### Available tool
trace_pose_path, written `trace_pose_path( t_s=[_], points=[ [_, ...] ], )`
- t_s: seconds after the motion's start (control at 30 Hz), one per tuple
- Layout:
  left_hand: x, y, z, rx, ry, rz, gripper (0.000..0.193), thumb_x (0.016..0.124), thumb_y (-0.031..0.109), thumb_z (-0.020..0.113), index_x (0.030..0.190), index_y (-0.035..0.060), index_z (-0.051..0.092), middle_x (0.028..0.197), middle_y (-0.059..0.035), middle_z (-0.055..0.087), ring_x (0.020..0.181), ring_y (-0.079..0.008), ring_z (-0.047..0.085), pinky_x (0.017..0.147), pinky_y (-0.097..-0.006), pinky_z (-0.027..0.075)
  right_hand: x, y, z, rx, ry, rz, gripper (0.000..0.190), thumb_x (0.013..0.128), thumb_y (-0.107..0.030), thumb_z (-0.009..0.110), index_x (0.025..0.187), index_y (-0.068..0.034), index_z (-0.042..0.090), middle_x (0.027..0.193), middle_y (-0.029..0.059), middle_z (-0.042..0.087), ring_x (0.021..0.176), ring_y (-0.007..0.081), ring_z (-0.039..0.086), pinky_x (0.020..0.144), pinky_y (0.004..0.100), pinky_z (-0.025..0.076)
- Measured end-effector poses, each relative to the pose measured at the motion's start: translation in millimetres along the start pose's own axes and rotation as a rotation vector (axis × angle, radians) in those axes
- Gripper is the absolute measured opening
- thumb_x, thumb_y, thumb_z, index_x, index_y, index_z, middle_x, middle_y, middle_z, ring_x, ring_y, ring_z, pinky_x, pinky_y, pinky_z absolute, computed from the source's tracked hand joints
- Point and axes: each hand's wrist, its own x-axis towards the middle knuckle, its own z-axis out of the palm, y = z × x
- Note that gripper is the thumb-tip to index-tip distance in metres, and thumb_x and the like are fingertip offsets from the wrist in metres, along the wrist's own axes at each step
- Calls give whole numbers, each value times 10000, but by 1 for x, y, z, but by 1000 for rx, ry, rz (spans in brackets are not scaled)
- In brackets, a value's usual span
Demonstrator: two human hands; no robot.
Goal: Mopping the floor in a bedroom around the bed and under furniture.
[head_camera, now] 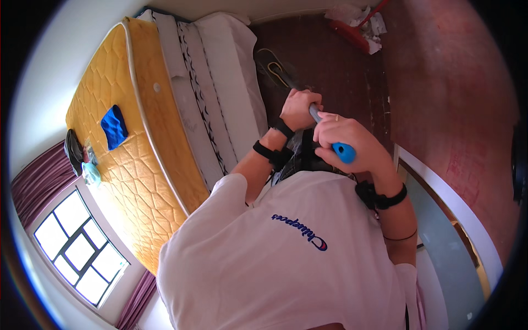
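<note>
My left hand (301, 109) is closed around the grey pole (314, 112) of a long-handled floor tool. Nearer my body, my right hand (348, 142) grips the same pole close to its blue end cap (344, 152). From my hands the pole slants down to the floor on the far left side. A dark, flat head with a yellowish loop (275, 69) is at its lower end; it looks like a flat mop, but blur hides the detail. The head lies on the dark reddish wooden floor (330, 57), close to the white-covered bed base (231, 62).
A yellow quilted mattress (152, 181) stands to my left, with a blue cloth (114, 127) on it. Ahead on the floor are a red broom (350, 36) and crumpled white litter (377, 27). A reddish-brown panel (449, 103) and a white-edged shelf or cabinet (445, 181) border my right side.
</note>
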Motion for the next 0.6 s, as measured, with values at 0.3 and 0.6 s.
trace_pose_path(
  t_s=[0.3,0.6],
  points=[
    [15,-44,51,64,-189,21,133,702,265,719,765,176,644,806,-65,677,897,-315,669,788,-463,474,-17,19,9,-15,219,148,197,795,-14,700,731,-20,514,727,114,523,692,307,516,706,375,460],
    [69,19,83,8,-322,216,101,707,237,701,763,180,639,805,-50,678,880,-296,678,803,-448,478,-37,-18,-11,-206,275,273,195,746,22,719,732,-16,529,750,131,554,730,318,563,675,375,466]
  ],
)
